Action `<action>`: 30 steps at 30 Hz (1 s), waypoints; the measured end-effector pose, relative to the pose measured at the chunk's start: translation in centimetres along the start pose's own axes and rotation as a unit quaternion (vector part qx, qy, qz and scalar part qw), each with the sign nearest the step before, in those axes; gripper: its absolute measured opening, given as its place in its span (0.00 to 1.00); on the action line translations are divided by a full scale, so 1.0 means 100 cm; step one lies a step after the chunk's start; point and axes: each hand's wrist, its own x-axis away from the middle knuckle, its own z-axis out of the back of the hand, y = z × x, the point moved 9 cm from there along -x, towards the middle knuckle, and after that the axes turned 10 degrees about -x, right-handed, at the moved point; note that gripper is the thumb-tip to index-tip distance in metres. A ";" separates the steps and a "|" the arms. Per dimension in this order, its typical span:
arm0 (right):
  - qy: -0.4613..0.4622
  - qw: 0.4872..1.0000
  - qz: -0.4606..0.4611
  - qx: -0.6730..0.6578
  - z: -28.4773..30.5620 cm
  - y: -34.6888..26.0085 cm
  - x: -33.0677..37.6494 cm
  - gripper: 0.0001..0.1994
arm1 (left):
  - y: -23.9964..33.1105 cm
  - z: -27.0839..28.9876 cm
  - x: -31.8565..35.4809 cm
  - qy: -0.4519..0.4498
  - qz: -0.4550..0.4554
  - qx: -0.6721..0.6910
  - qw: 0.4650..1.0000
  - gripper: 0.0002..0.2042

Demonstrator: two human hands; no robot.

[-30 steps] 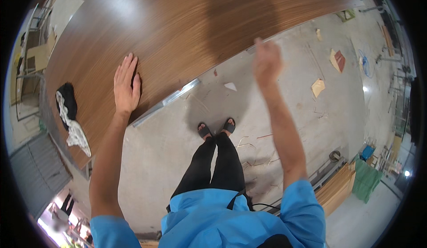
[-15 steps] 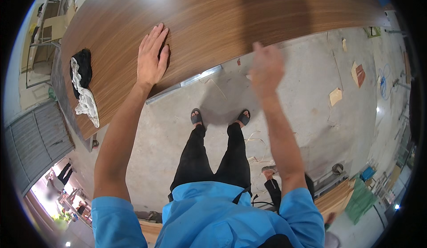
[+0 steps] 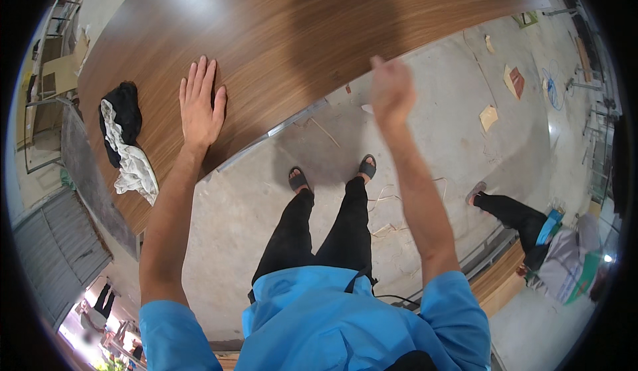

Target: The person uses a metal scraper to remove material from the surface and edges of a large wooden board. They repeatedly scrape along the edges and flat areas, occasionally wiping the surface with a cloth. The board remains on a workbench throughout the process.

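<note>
A large wood-grain panel (image 3: 259, 45) stretches across the upper part of the view. My left hand (image 3: 201, 108) lies flat on its surface near the front edge, fingers stretched out and holding nothing. Level with the panel's front edge, to the right, is my right hand (image 3: 393, 95), its fingers curled closed and slightly blurred. Whatever those fingers may grip is hidden. A small pale piece (image 3: 367, 108) shows just beside this hand; I cannot tell if it is held or on the floor. Left of my left hand, a black and white cloth (image 3: 126, 131) lies crumpled on the panel.
A metal strip (image 3: 279, 129) runs below the panel's front edge. Scraps (image 3: 488, 117) and thin strips (image 3: 392, 228) litter the concrete floor (image 3: 438, 145). At the right, another person (image 3: 525, 218) is near a wooden board (image 3: 498, 288). A blue cord (image 3: 550, 88) lies farther right.
My left hand has shifted left along the panel, still flat. The right hand stays closed at the edge. The other person at the right has come further into view.
</note>
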 end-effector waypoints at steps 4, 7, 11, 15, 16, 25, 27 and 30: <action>-0.113 0.960 0.171 0.191 -0.090 -0.080 0.110 0.12 | -0.005 -0.008 0.001 0.015 0.021 0.023 0.999 0.29; -0.168 0.955 0.205 0.132 -0.096 -0.099 0.106 0.13 | -0.003 -0.002 -0.002 0.027 0.015 0.035 0.999 0.28; 0.049 0.947 0.152 0.280 -0.005 -0.054 0.009 0.12 | -0.007 -0.002 0.000 0.031 0.028 0.042 0.998 0.27; 0.002 0.947 0.204 0.246 -0.030 -0.068 0.035 0.14 | -0.007 -0.005 0.003 0.055 0.021 0.041 0.997 0.27; -0.004 0.952 0.261 0.162 -0.045 -0.093 0.068 0.17 | -0.009 -0.010 0.002 0.036 0.032 0.042 0.998 0.27; 0.068 0.941 0.123 0.308 0.024 -0.034 0.006 0.12 | -0.005 -0.002 0.000 0.044 0.013 0.036 0.998 0.26; 0.071 0.937 0.119 0.320 0.045 -0.007 -0.031 0.12 | -0.007 -0.008 0.003 0.034 0.010 0.037 0.999 0.27; 0.035 0.983 -0.044 0.176 0.028 0.017 -0.012 0.11 | -0.013 -0.011 0.003 0.032 0.011 0.039 0.999 0.27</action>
